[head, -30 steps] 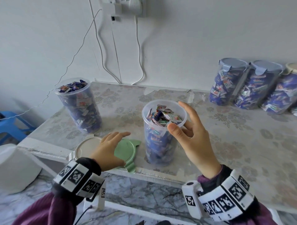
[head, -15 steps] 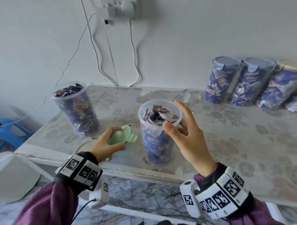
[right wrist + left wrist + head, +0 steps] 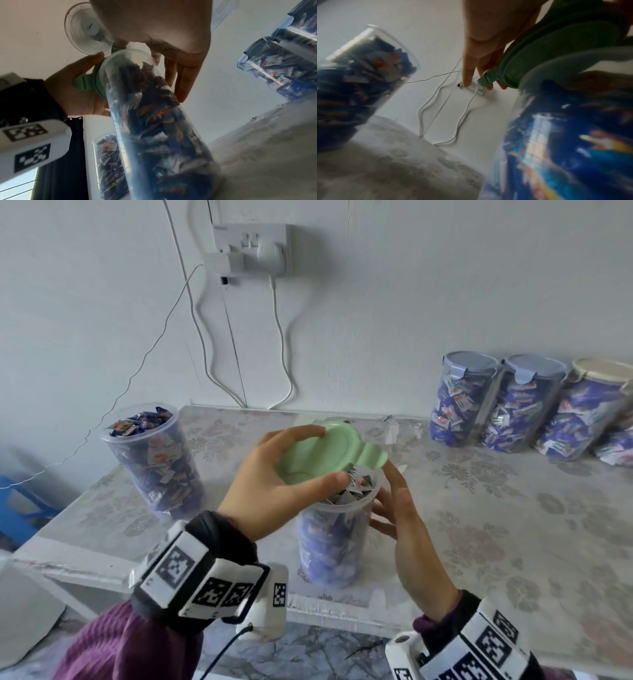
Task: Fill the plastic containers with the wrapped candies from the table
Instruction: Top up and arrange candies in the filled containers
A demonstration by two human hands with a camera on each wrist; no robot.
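Note:
A clear plastic container [image 3: 329, 542] full of blue wrapped candies [image 3: 359, 484] stands near the table's front edge. My left hand [image 3: 329, 457] grips a green lid [image 3: 342, 446] between thumb and fingers, tilted over the container's mouth. From the left wrist the lid [image 3: 556, 54] shows from below, just above the container [image 3: 573, 135]. My right hand [image 3: 387, 494] rests against the container's right side. In the right wrist view its fingers [image 3: 183, 81] lie straight along the container [image 3: 154, 121]. A second open container [image 3: 154, 463] of candies stands at the left.
Three lidded containers [image 3: 520, 405] of candies lean against the wall at the back right. The flowered table [image 3: 479, 508] runs out to the right. A wall socket [image 3: 250, 251] with cables hangs above. A blue stool [image 3: 20, 501] stands at the left.
My left hand has picked the green lid up from the table and carried it right and up, over the container's mouth. My right hand has dropped from the rim to the container's side.

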